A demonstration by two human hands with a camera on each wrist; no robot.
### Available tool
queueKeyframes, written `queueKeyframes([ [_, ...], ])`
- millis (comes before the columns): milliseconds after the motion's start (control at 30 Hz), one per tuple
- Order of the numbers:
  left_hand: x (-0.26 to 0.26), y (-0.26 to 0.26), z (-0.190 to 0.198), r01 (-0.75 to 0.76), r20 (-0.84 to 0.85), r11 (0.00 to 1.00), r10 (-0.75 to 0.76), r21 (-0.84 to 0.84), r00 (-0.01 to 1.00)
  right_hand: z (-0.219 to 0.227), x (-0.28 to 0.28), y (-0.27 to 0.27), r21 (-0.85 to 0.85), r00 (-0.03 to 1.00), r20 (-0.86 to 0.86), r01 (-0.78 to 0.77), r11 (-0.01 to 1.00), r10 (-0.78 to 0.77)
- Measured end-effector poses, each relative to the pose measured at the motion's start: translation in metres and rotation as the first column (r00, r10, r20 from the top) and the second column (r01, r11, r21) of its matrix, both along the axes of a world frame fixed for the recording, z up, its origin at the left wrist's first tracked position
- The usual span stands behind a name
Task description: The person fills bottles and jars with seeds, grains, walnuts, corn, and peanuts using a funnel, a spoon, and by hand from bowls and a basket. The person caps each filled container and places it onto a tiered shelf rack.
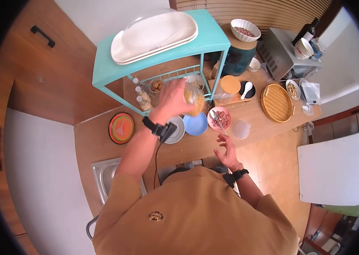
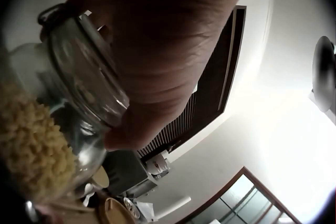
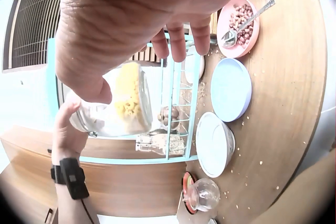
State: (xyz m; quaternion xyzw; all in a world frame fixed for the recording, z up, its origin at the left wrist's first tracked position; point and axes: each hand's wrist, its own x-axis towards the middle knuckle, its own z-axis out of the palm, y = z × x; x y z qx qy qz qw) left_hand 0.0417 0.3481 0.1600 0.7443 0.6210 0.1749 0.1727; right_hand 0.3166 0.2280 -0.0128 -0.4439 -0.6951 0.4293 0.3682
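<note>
My left hand (image 1: pixel 171 101) grips a clear glass jar (image 1: pixel 195 101) by its neck, in front of the turquoise shelf. Small yellow pasta pieces (image 2: pixel 34 145) lie inside the jar, which is tilted in the left wrist view. A wire clasp (image 2: pixel 51 14) shows at its neck. My right hand (image 1: pixel 227 152) holds nothing; its fingers are loosely bent, near the counter's front edge. Just beyond it stands a pink bowl (image 1: pixel 229 123) of reddish peanuts with a metal spoon (image 3: pixel 229 38). A blue bowl (image 1: pixel 195 124) and a pale grey bowl (image 1: pixel 175 131) stand left of that.
The turquoise shelf (image 1: pixel 162 54) carries white oval plates (image 1: pixel 158 36) and shelters small bottles (image 1: pixel 143 94). Right of it are a woven basket (image 1: pixel 276 103), a microwave (image 1: pixel 275 53) and a clear lid (image 1: pixel 241 129). A sink (image 1: pixel 107 172) lies at the left.
</note>
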Motion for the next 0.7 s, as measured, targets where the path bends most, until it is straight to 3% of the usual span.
queueKeyframes([
  [67, -0.008, 0.03, -0.006, -0.08, -0.063, 0.991, 0.087, 0.111, 0.994, 0.002, 0.017, -0.013, -0.038, 0.996, 0.007, 0.088, 0.995, -0.088],
  [200, -0.022, 0.086, -0.023, -0.095, -0.131, 0.977, 0.121, 0.19, 0.984, -0.015, 0.057, -0.044, -0.113, 0.958, -0.037, 0.277, 0.954, -0.283],
  [267, -0.025, 0.105, -0.029, -0.104, -0.112, 0.988, 0.116, 0.113, 0.987, -0.022, 0.078, -0.063, -0.202, 0.907, -0.015, 0.409, 0.89, -0.421],
  [367, -0.032, 0.133, -0.06, -0.135, -0.131, 0.989, 0.142, 0.062, 0.981, -0.026, 0.104, -0.091, -0.2, 0.852, 0.1, 0.523, 0.829, -0.514],
  [533, -0.033, 0.157, -0.092, -0.155, -0.166, 0.987, 0.161, 0.051, 0.973, -0.055, 0.144, -0.141, -0.297, 0.754, 0.202, 0.656, 0.694, -0.626],
  [700, -0.031, 0.17, -0.117, -0.307, -0.094, 0.951, 0.304, -0.019, 0.948, -0.084, 0.167, -0.19, -0.274, 0.662, 0.347, 0.749, 0.604, -0.664],
])
